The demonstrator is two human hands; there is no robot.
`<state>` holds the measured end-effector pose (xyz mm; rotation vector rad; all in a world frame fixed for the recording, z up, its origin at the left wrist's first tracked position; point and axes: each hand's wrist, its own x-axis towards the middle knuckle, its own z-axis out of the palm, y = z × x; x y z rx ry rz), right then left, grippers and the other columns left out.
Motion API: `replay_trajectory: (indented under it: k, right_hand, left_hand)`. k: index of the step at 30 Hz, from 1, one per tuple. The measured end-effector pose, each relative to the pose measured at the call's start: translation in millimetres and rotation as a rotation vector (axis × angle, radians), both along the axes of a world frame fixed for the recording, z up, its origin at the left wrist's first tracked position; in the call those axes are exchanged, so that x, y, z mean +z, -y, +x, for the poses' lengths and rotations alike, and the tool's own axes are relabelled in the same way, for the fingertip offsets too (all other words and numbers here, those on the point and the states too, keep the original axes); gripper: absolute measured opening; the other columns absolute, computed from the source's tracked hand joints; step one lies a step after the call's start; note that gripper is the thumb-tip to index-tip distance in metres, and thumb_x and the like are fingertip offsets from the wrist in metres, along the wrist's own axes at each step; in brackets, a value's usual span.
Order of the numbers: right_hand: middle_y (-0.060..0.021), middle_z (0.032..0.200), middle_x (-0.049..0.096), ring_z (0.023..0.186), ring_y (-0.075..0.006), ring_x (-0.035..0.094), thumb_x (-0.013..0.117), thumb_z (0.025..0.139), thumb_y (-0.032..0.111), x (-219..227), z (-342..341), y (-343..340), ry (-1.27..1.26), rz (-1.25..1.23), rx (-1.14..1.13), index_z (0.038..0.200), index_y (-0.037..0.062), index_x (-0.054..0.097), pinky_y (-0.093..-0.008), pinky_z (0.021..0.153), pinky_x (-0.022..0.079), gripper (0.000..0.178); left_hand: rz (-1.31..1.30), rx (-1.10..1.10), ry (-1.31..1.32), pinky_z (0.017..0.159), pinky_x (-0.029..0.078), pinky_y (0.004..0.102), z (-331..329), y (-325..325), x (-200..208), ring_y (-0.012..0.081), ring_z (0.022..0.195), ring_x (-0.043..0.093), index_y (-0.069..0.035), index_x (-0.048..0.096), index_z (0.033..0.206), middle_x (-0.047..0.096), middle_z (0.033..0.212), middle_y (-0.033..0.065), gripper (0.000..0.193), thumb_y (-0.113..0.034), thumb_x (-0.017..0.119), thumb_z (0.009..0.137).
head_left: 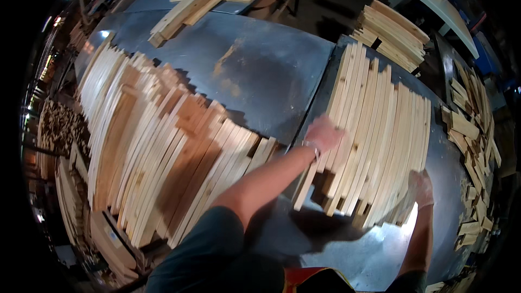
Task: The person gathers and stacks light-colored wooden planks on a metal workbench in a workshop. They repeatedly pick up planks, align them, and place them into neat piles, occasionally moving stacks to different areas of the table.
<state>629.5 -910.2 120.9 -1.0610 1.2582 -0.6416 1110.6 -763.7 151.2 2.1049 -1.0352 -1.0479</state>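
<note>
Dark short sleeve (201, 249) and left forearm (266, 184) occupy the foreground, with a red-and-yellow band (296, 275) at the lower border. The left hand (324, 133) lies back upward at the left side of a batch of knotty softwood strips (380, 135); its fingers are blurred, and whether they grasp a strip cannot be told. The right hand (420, 187) is at the batch's near right corner; its closure likewise cannot be confirmed. The batch lies on the right metal table (342, 252), extending from the far left corner toward the near edge. Progress, as judged from the layout: side-by-side placement is largely complete; the strip ends stand staggered, and a dark gap opens near the left side. A larger batch (163, 157) on the left metal table (266, 70) also lies side by side with uneven ends; its stage cannot be determined. Not visible: any lower layers, and part of the seam between tables, covered by the left arm. Loose offcuts (475, 195) lie toward the right; their support is hard to make out.
</note>
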Motion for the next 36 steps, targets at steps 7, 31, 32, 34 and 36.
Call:
replay_trajectory:
  k: [7,31,32,34,36]
  right_hand:
    - [-0.0115,0.129,0.070,0.117,-0.0189,0.066,0.071,0.098,0.026,41,226,81,-0.115,-0.136,0.237,0.140,-0.0015,0.059,-0.0329,0.100,0.052,0.051]
    - [-0.0103,0.141,0.059,0.130,-0.0206,0.055,0.070,0.100,0.020,16,337,-88,0.126,-0.130,0.549,0.153,0.0014,0.044,-0.0356,0.112,0.045,0.061]
    - [-0.0099,0.130,0.062,0.121,-0.0222,0.057,0.069,0.099,0.020,18,296,-109,0.054,-0.170,0.477,0.143,0.0019,0.050,-0.0362,0.107,0.047,0.051]
    - [-0.0094,0.106,0.065,0.099,-0.0248,0.061,0.068,0.097,0.023,37,206,-144,-0.145,-0.260,0.286,0.119,0.0030,0.061,-0.0381,0.095,0.050,0.031]
    - [-0.0099,0.106,0.065,0.099,-0.0249,0.061,0.067,0.097,0.028,55,117,-168,-0.352,-0.149,0.278,0.114,0.0041,0.061,-0.0386,0.093,0.050,0.031]
  left_hand:
    - [-0.074,-0.010,0.348,0.107,0.052,0.0460,208,143,7,0.0450,0.125,0.065,0.002,0.046,0.145,0.066,0.132,0.0316,0.074,-0.045,0.066,0.092]
    - [-0.116,-0.563,1.128,0.107,0.051,0.0496,376,-18,65,0.0399,0.123,0.064,-0.001,0.063,0.138,0.067,0.136,0.0219,0.056,-0.020,0.075,0.086]
    - [-0.256,-0.611,1.200,0.108,0.050,0.0506,335,-38,63,0.0410,0.124,0.062,-0.001,0.061,0.140,0.065,0.140,0.0211,0.061,-0.018,0.078,0.083]
    - [-0.337,-0.729,1.112,0.110,0.047,0.0488,248,-44,58,0.0401,0.126,0.060,-0.004,0.061,0.139,0.064,0.138,0.0188,0.064,-0.021,0.080,0.080]
    - [-0.262,-0.870,0.947,0.107,0.047,0.0487,150,-43,74,0.0387,0.124,0.061,-0.005,0.062,0.135,0.066,0.132,0.0155,0.063,-0.026,0.080,0.079]
